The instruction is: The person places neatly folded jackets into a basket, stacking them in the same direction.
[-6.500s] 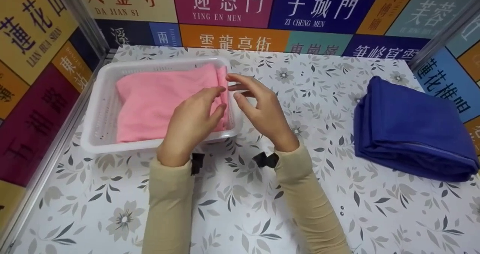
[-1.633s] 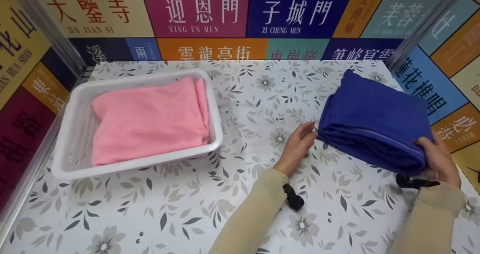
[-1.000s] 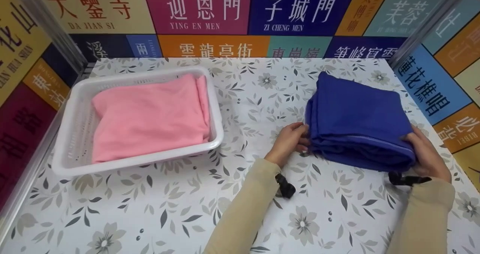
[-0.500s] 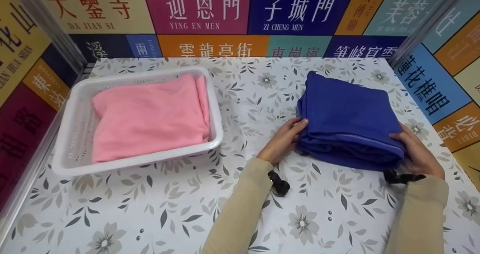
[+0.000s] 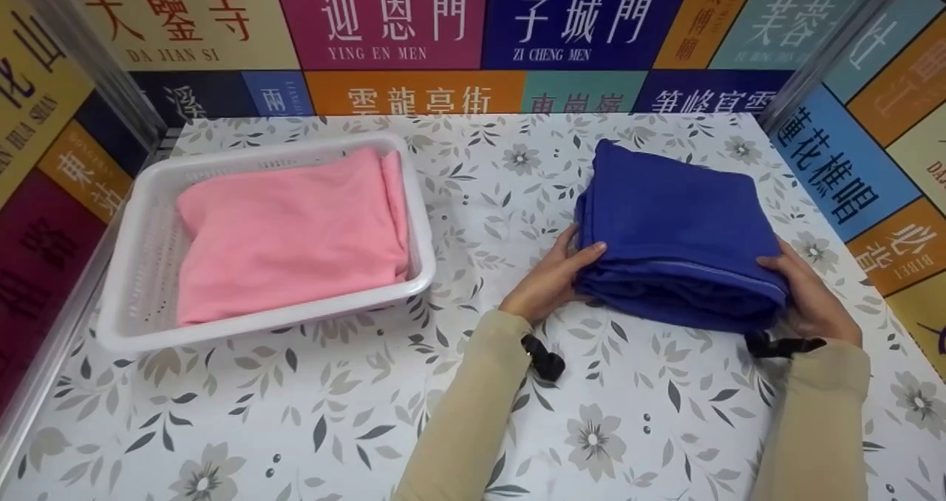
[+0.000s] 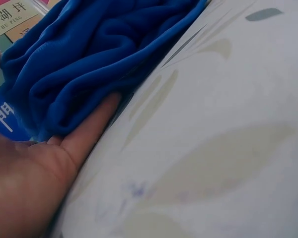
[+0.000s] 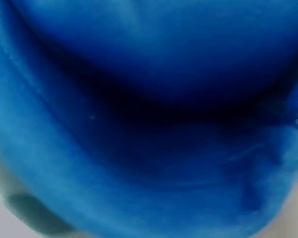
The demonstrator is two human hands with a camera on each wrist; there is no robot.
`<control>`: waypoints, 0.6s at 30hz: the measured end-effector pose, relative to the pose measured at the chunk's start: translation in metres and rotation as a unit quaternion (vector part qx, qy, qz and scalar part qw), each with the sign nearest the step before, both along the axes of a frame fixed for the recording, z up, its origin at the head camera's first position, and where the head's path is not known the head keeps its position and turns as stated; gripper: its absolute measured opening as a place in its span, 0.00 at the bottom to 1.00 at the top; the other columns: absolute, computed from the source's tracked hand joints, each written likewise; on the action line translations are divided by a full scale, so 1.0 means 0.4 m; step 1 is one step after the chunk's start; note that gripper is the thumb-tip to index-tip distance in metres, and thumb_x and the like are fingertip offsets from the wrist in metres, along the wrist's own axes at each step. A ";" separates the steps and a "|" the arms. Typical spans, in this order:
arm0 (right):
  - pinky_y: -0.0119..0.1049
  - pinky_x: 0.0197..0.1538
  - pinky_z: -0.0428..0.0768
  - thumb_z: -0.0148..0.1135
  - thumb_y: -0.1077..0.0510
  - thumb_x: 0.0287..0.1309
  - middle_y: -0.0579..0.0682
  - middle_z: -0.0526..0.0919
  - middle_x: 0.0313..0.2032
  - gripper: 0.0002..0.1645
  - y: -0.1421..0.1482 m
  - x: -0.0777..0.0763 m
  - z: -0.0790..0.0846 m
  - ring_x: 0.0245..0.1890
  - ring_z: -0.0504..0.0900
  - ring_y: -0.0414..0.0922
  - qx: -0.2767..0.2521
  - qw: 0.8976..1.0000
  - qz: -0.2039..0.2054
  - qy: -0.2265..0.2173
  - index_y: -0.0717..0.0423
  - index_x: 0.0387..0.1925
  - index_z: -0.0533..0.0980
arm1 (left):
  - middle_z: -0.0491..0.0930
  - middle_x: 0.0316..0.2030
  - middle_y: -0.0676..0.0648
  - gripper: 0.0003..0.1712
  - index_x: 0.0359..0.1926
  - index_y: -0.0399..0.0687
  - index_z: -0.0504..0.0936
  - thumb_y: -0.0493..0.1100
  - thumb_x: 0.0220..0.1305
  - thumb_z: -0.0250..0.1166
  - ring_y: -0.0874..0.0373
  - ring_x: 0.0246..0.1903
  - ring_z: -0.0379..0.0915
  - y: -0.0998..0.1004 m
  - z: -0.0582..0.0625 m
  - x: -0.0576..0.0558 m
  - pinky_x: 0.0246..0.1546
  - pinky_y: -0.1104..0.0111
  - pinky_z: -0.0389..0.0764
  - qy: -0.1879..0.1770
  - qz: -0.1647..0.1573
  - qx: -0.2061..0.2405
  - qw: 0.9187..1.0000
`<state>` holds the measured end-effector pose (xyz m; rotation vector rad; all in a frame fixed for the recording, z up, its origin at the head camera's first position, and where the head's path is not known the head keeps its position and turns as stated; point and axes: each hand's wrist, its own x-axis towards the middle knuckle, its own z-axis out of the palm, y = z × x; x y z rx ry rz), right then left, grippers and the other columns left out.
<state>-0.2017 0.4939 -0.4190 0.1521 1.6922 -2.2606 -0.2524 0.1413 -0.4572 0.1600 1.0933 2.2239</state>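
Note:
A thick bundle of folded blue cloth (image 5: 672, 213) lies on the right side of the table, its loose folds and a pale seam facing the near side. At its left edge my left hand (image 5: 550, 275) grips it, thumb on top. In the left wrist view, fingers of that hand (image 6: 35, 183) reach beneath the lowest layers. My right hand (image 5: 817, 294) holds the opposite edge with the thumb over the top; its other fingers are hidden behind the cloth. Blurred close folds of the blue cloth (image 7: 139, 49) fill the right wrist view.
On the left stands a white plastic basket (image 5: 259, 331) with a folded pink cloth (image 5: 288, 235) inside. Flower-patterned covering (image 5: 295, 427) spreads over the table. Panels with printed characters (image 5: 392, 21) wall the back and both sides.
Both hands were over the basket of pink cloth at first, then went to the blue cloth. The bundle has slid left, and my left hand has closed on its left edge.

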 end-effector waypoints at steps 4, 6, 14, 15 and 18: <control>0.33 0.47 0.74 0.38 0.60 0.66 0.50 0.40 0.65 0.33 -0.020 -0.014 0.000 0.48 0.73 0.40 0.015 1.000 -0.001 0.006 0.30 0.67 0.45 | 0.52 0.63 0.49 0.47 0.67 0.67 0.45 0.48 0.53 0.65 0.52 0.50 0.67 0.001 -0.001 -0.001 0.45 0.58 0.73 0.006 0.021 0.000 1.000; 0.33 0.47 0.74 0.38 0.60 0.66 0.50 0.39 0.66 0.33 -0.027 -0.018 -0.003 0.49 0.73 0.40 -0.006 1.000 -0.007 0.004 0.30 0.67 0.45 | 0.51 0.64 0.50 0.47 0.67 0.67 0.46 0.47 0.53 0.65 0.53 0.51 0.67 0.002 -0.002 -0.001 0.47 0.61 0.72 0.011 0.030 -0.004 0.999; 0.43 0.49 0.73 0.34 0.64 0.67 0.45 0.58 0.63 0.32 -0.033 -0.023 -0.038 0.54 0.69 0.52 -0.212 0.977 0.000 0.006 0.31 0.66 0.51 | 0.44 0.66 0.55 0.47 0.66 0.70 0.48 0.44 0.52 0.66 0.55 0.53 0.64 -0.001 -0.005 -0.002 0.49 0.63 0.70 0.040 0.049 -0.028 0.998; 0.40 0.43 0.76 0.35 0.63 0.67 0.47 0.63 0.61 0.32 -0.036 -0.023 -0.040 0.49 0.74 0.52 -0.222 0.975 0.001 0.003 0.30 0.66 0.52 | 0.43 0.66 0.57 0.46 0.66 0.72 0.49 0.44 0.52 0.66 0.54 0.53 0.63 -0.002 -0.006 -0.003 0.49 0.63 0.71 0.043 0.052 -0.028 0.997; 0.36 0.27 0.80 0.37 0.61 0.67 0.54 0.71 0.55 0.30 -0.047 -0.030 -0.043 0.37 0.80 0.52 -0.223 0.975 -0.001 -0.003 0.30 0.65 0.54 | 0.43 0.66 0.60 0.46 0.65 0.75 0.50 0.44 0.52 0.66 0.57 0.57 0.58 -0.005 -0.008 -0.006 0.50 0.64 0.69 0.065 0.071 -0.042 0.994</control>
